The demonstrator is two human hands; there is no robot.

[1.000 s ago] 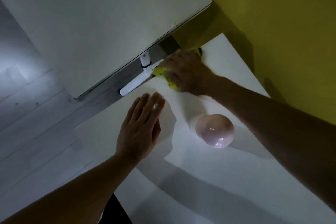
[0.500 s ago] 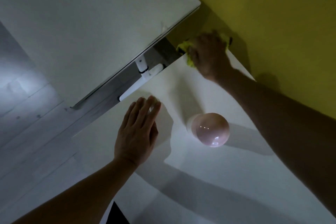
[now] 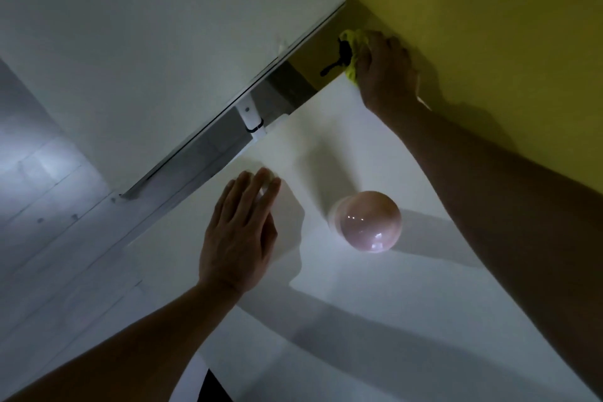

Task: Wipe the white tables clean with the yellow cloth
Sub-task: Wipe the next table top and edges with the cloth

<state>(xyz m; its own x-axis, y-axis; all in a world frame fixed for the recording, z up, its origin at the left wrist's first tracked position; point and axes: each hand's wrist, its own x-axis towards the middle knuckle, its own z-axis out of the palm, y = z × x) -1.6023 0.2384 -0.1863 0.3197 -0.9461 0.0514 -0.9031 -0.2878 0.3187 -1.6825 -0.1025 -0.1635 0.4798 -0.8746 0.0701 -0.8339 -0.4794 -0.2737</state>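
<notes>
The left hand lies flat on the near white table, palm down, its fingers straight and close together and pointing toward the table's far-left edge, the fingertips stopping just short of that edge. To its right, apart from it and between the two forearms, a glossy pink ball-shaped object stands on the same tabletop on a pale base; no writing or label can be read on it, nor anywhere else in view. Farther along, the right forearm runs beside the table's right edge, which lies along the yellow wall. At the far corner of this tabletop, where that edge meets the wall, the right hand grips the yellow cloth, fingers curled over it and pressing it down onto the corner. The cloth is bunched, so no clear long axis shows; its visible part sticks out from under the hand toward the left and away from the person, past the corner. A small black piece hangs beside the cloth on its left; whether it belongs to the cloth cannot be told. Beyond a dark gap with a white bracket, a second white table spreads to the far left, its corner close to the wall.
</notes>
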